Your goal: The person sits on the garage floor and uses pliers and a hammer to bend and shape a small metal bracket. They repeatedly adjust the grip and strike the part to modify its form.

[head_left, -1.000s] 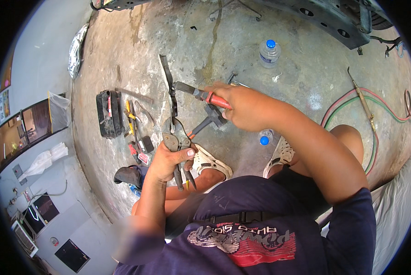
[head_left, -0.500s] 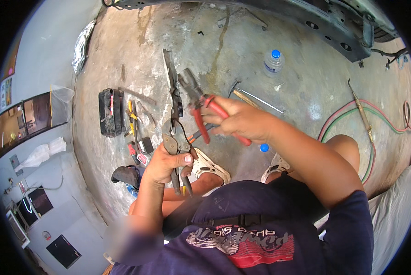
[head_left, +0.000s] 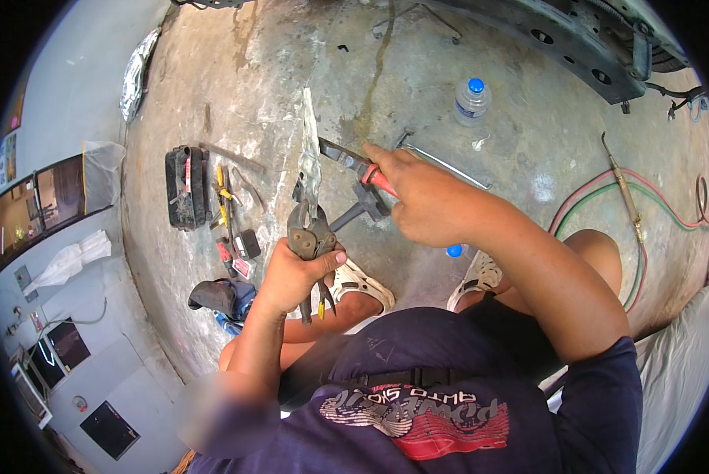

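Low in the middle, my left hand [head_left: 287,276] is closed around a pair of locking pliers [head_left: 313,237]. Their jaws grip the lower end of a crumpled, light grey metal strip [head_left: 309,158], which points up and away from me. My right hand [head_left: 429,197] is wrapped around red-handled pliers [head_left: 346,158] reaching in from the right. The tip of those pliers is at the strip's right edge; whether it bites the metal I cannot tell. Beneath, on the floor, lies a hammer [head_left: 370,201], partly covered by my right hand.
To the left stand a black tool tray [head_left: 187,189], several hand tools [head_left: 226,197] and a dark cap [head_left: 216,295]. A water bottle [head_left: 472,103] and a thin metal rod [head_left: 449,167] lie ahead. At right is a torch [head_left: 625,193] with red and green hoses; a vehicle frame [head_left: 560,51] crosses the top.
The strip has turned, its pale face now showing, and shifted slightly right. My right hand has swung the red-handled pliers from upright to pointing left, their tip against the strip.
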